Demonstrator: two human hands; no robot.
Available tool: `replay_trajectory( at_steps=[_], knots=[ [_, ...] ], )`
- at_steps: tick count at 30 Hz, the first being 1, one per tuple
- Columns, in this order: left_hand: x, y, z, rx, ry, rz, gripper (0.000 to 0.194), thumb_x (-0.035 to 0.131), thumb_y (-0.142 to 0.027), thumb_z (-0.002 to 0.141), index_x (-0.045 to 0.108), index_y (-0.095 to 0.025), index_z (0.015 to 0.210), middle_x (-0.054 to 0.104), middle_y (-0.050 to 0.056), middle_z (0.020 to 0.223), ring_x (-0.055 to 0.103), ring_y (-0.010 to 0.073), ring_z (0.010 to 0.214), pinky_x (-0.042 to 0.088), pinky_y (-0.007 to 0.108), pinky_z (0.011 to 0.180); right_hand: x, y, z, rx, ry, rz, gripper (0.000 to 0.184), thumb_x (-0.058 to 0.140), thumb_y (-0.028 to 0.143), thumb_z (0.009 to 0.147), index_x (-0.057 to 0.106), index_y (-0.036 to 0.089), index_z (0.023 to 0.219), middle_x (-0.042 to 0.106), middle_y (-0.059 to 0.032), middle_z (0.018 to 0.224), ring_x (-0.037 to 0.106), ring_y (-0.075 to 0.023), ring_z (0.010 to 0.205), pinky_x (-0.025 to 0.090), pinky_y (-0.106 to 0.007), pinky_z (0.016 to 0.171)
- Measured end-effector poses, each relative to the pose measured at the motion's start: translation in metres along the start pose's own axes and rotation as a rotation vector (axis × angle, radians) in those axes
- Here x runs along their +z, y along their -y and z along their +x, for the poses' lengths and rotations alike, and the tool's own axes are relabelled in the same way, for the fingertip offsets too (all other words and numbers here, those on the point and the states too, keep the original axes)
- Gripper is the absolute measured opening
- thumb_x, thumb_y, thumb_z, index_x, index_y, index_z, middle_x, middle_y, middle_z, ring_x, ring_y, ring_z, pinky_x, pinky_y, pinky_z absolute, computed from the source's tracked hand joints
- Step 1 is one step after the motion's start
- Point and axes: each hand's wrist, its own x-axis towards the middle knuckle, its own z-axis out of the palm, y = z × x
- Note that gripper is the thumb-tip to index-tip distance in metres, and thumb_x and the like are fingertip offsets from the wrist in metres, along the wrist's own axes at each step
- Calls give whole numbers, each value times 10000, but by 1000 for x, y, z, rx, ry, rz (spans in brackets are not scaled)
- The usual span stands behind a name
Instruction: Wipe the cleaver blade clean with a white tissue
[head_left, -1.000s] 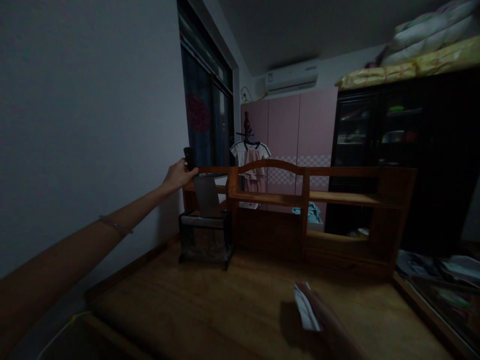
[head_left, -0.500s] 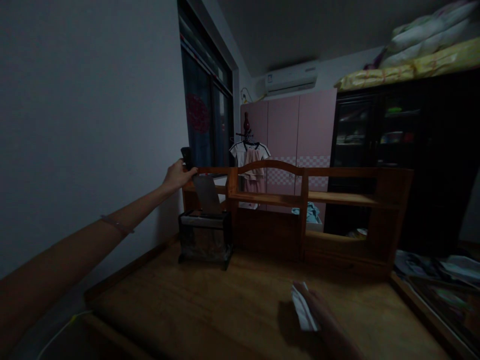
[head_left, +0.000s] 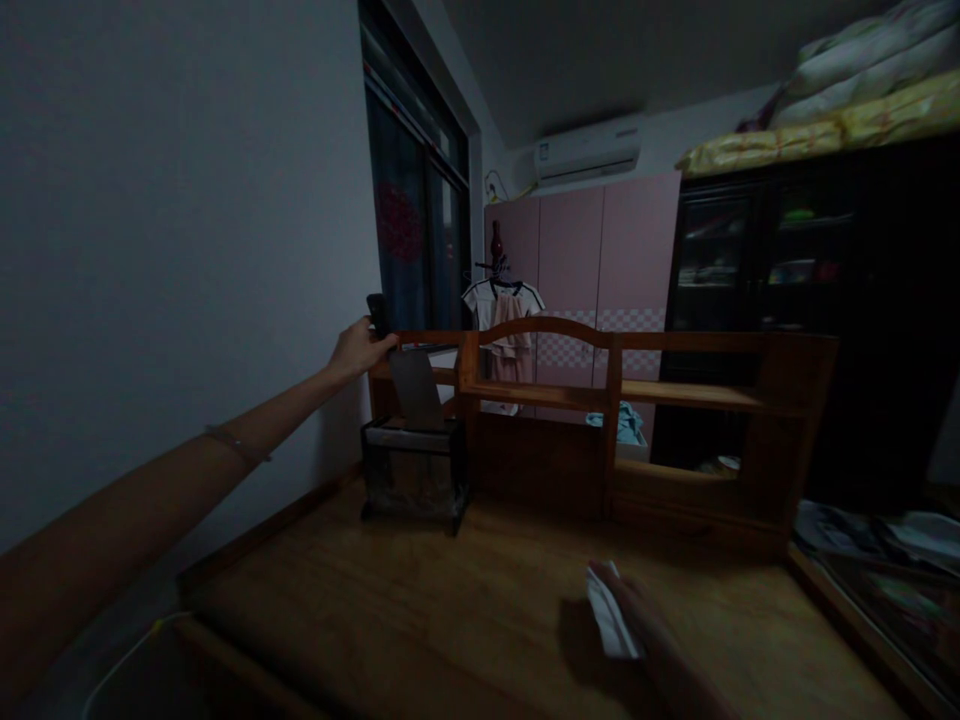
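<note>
My left hand (head_left: 358, 350) reaches far forward and is closed around the black handle of a cleaver (head_left: 417, 385). Its broad grey blade slants downward, the lower edge meeting the top of a knife holder (head_left: 414, 470). Whether the blade sits in the slot or just behind it, I cannot tell. That holder has a dark frame and clear-looking sides, and stands on the wooden desk (head_left: 450, 610) by the shelf. Lower right, my right hand (head_left: 637, 610) grips a folded white tissue (head_left: 611, 615) above or against the desktop.
A wooden shelf unit (head_left: 540, 398) lines the back of the desk. On the left rises a pale wall (head_left: 187, 200). A clothes rack with a hanging shirt (head_left: 501, 300), a pink wardrobe (head_left: 570, 245) and a dark cabinet (head_left: 862, 290) stand beyond.
The view has shifted slightly. Both hands keep their holds, and the cleaver and knife holder stay in nearly the same places.
</note>
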Motion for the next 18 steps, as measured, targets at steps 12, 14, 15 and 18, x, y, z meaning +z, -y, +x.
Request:
replay_trajectory(
  at_steps=[12,14,15,18],
  knots=[
    [6,-23,-29,-20,73,160,572,541,-487,851,432,-94,1253,661,178,1074,655,301,939,510,368,784,-1,3,-2,-3,-46,22,498,613,658,703,615,164,644,606,-43,572,574,-172,509,414,-255,479],
    [7,-27,-30,-7,50,175,530,455,-515,897,454,-101,1229,657,181,1072,647,306,955,502,375,794,-1,4,-3,-15,-23,15,503,610,658,706,606,163,619,597,-45,563,563,-167,495,407,-255,468],
    [8,-28,-30,10,39,179,520,425,-525,910,472,-104,1211,656,179,1071,643,305,963,498,373,799,-1,5,-5,-16,-12,18,508,602,663,714,603,164,620,592,-45,558,556,-166,484,402,-257,460],
    [14,-30,-29,67,40,202,486,415,-530,915,541,-116,1135,664,162,1068,634,289,985,488,350,826,-1,6,-9,-2,-1,37,515,579,678,738,622,167,698,603,-46,572,561,-178,478,401,-269,450]
  ],
)
